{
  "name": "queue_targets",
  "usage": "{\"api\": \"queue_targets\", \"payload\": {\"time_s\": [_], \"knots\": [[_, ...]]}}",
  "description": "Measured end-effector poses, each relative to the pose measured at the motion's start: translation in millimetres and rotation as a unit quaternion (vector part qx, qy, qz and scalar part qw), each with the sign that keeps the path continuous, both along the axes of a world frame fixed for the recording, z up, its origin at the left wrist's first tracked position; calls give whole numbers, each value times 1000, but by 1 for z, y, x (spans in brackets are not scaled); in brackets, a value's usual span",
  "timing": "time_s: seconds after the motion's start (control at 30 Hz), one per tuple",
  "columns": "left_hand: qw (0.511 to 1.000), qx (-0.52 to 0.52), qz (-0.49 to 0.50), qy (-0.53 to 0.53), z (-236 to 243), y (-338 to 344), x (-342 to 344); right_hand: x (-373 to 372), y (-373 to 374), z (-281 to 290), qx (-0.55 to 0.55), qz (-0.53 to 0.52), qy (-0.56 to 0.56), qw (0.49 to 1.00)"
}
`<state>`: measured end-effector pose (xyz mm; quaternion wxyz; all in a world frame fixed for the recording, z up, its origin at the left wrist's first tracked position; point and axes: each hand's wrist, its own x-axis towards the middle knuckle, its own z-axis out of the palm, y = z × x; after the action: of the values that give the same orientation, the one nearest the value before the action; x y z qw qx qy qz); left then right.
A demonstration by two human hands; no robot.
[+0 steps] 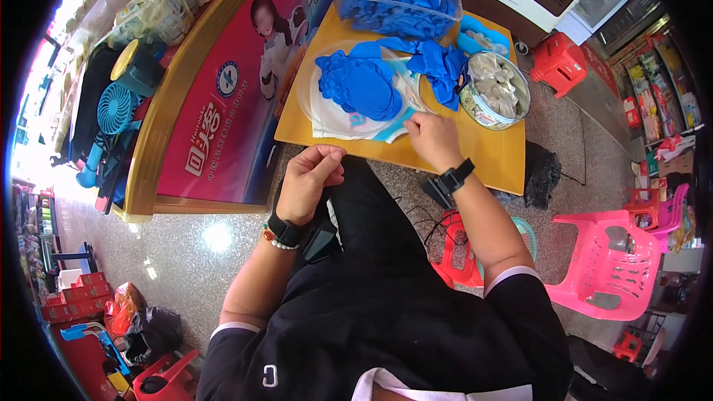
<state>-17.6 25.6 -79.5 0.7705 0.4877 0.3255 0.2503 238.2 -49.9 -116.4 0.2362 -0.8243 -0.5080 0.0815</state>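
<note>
My left hand (313, 178) is in front of the wooden table's near edge, above my lap, with thumb and fingers pinched together; what they hold, if anything, is too small to make out. At the table edge, my right hand (437, 139) is curled closed beside a white and light-blue sheet (395, 132), and its grip is hidden. Just beyond both hands, a round clear plate (307, 100) carries a heap of thin blue pieces (368, 93). More crumpled blue pieces (440, 67) lie to its right.
A clear plastic bin (334, 1) full of blue pieces stands at the table's far side. On the right are a round tub (494, 117) with greyish crumpled pieces and a small blue container (466, 24). A counter (193, 115) borders the left; a pink chair (613, 263) stands right.
</note>
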Motion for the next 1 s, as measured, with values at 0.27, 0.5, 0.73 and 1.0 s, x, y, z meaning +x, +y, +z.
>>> {"api": "queue_targets", "payload": {"time_s": [0.27, 0.5, 0.73, 1.0], "knots": [[1000, 12, -4, 21, -5, 2, 1, -13, -35, -5, 60, 44, -119, 990], [1000, 8, -9, 23, 0, -6, 6, -11, 43, 11, 140, 82, -119, 980], [999, 11, 1, 31, 3, -5, 1, -10, 96, 4, -130, 67, -210, 967], [1000, 2, -14, 25, -4, -5, 7, -16, 91, -11, 43, 50, -186, 980]]}}
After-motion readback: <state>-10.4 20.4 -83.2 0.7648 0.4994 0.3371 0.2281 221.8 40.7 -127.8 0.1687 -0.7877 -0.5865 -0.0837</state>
